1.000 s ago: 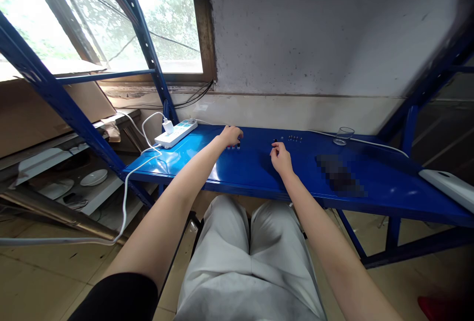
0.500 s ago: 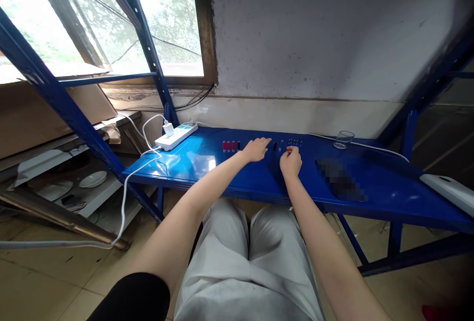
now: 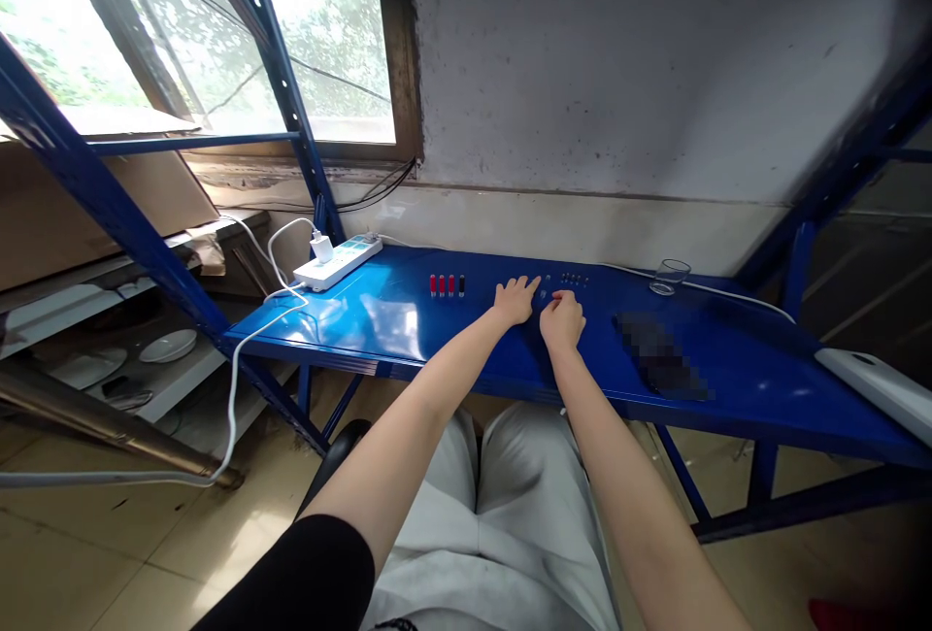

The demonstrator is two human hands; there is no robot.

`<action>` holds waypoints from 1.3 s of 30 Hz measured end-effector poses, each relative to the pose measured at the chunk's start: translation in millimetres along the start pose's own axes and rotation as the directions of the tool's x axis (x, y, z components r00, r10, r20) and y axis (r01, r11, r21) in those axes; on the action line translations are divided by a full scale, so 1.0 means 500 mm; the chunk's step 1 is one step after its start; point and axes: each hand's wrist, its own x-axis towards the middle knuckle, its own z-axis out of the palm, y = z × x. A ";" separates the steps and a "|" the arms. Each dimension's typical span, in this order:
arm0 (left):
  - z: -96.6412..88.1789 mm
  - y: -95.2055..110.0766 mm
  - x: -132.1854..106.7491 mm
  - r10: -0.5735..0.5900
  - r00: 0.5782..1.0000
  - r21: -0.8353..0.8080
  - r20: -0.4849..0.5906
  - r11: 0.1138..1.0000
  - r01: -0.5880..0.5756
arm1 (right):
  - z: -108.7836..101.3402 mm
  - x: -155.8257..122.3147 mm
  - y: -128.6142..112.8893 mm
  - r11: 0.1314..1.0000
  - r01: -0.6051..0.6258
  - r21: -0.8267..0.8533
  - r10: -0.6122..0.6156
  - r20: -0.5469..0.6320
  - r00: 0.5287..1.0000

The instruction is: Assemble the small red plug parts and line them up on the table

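I've got left hand [image 3: 515, 301] fingers fanned wide, right hand [image 3: 562, 322] curled by tiny clear bits [image 3: 543, 294], can't tell if gripping anything.

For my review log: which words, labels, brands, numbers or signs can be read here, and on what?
No readable text anywhere.
White power strip: any print too small to read.
Small red pieces: too small to tell.
Dark item: pixelated, nothing legible.

No lettering, brand, number or sign can be read on the blue tabletop [image 3: 481, 340]: any print on the white power strip [image 3: 338, 264] or the red and black tubes [image 3: 441, 285] is too small to tell, and pixelation hides the surface of a dark object [image 3: 662, 356].
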 end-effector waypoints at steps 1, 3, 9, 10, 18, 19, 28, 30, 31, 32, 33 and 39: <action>0.000 0.002 0.002 -0.005 1.000 0.007 -0.008 1.000 0.005 | 0.002 0.000 0.001 1.000 0.005 -0.017 -0.005 0.013 1.000; -0.001 0.004 0.006 -0.009 0.998 0.018 -0.066 1.000 0.011 | 0.007 0.002 0.004 0.998 0.015 -0.059 -0.012 0.050 0.999; -0.008 0.000 0.000 -0.005 0.981 0.017 -0.193 1.000 0.008 | 0.021 0.006 0.010 0.981 0.062 -0.184 -0.027 0.183 0.983; -0.009 -0.003 -0.005 -0.010 0.978 0.005 -0.206 1.000 0.011 | 0.023 0.006 0.011 0.977 0.075 -0.201 -0.031 0.212 0.977; -0.003 -0.046 -0.075 -0.157 0.916 -0.344 -0.369 0.939 0.022 | 0.035 0.016 0.005 0.934 0.114 -0.338 0.036 0.407 0.913; -0.002 -0.051 -0.084 -0.197 0.902 -0.417 -0.385 0.909 0.020 | 0.036 0.018 0.004 0.931 0.112 -0.348 0.048 0.420 0.906; -0.031 -0.059 -0.151 -0.455 0.816 -0.757 -0.357 0.653 0.034 | 0.063 0.038 0.013 0.938 0.112 -0.327 0.041 0.427 0.903; -0.037 -0.058 -0.155 -0.462 0.821 -0.770 -0.335 0.637 0.044 | 0.068 0.042 0.015 0.944 0.118 -0.310 0.023 0.416 0.909; -0.039 -0.057 -0.156 -0.458 0.825 -0.771 -0.331 0.635 0.043 | 0.069 0.043 0.016 0.946 0.119 -0.301 0.015 0.409 0.912; -0.040 -0.056 -0.156 -0.453 0.829 -0.772 -0.329 0.635 0.040 | 0.069 0.043 0.016 0.949 0.117 -0.292 0.011 0.403 0.915; -0.041 -0.056 -0.156 -0.449 0.831 -0.772 -0.328 0.634 0.038 | 0.068 0.042 0.015 0.953 0.114 -0.281 0.006 0.395 0.919; -0.045 -0.055 -0.157 -0.483 0.827 -0.803 -0.287 0.592 0.068 | 0.047 0.026 0.009 0.976 0.180 -0.118 -0.155 0.196 0.968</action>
